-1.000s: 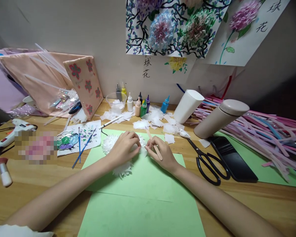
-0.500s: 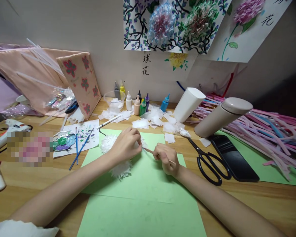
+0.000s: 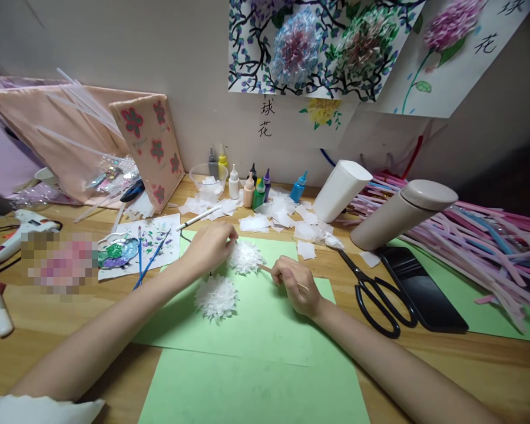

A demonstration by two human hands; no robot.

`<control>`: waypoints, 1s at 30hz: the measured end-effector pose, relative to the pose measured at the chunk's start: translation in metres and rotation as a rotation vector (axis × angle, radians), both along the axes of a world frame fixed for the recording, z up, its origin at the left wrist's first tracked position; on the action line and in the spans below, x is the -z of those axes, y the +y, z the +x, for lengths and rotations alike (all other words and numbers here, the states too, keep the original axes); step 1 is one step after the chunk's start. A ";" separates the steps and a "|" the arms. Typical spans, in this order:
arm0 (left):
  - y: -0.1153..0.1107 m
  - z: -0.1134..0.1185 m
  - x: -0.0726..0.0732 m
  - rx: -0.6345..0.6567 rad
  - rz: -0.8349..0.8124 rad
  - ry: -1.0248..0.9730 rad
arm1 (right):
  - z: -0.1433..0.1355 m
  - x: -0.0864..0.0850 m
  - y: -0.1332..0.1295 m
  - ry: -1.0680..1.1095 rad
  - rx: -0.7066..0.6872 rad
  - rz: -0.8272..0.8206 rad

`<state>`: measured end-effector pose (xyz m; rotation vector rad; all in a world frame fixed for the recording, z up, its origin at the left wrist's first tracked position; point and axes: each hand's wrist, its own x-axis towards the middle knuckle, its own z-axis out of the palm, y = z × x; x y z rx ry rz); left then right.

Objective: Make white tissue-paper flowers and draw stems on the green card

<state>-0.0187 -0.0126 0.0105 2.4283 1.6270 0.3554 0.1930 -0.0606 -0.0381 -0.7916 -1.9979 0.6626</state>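
In my right hand point(image 3: 297, 286), closed, is a thin wooden stick point(image 3: 265, 268) whose tip touches or nearly touches the right edge of a fluffy white paper flower point(image 3: 246, 258). My left hand point(image 3: 212, 244) hovers at that flower's left side with its fingers curled together. What those fingers pinch, if anything, is hidden. Below it a second white paper flower point(image 3: 216, 298) lies on the green paper point(image 3: 265, 330). A spot under the left hand is covered.
Paint bottles point(image 3: 259, 193), white paper squares point(image 3: 254, 222) and a plastic bowl point(image 3: 208, 176) stand behind. On the right are black scissors point(image 3: 375, 294), a phone point(image 3: 424, 288), a tumbler point(image 3: 401, 215) and pipe cleaners point(image 3: 481, 247). A palette point(image 3: 118, 253) and glue gun point(image 3: 17, 235) sit left.
My left hand has moved left and back from the stick's tip, uncovering the upper white paper flower. My right hand still holds the stick in nearly the same place. The view has shifted slightly.
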 end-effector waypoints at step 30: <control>0.024 -0.020 0.015 -0.109 -0.226 -0.036 | -0.004 0.001 0.000 0.053 0.076 -0.046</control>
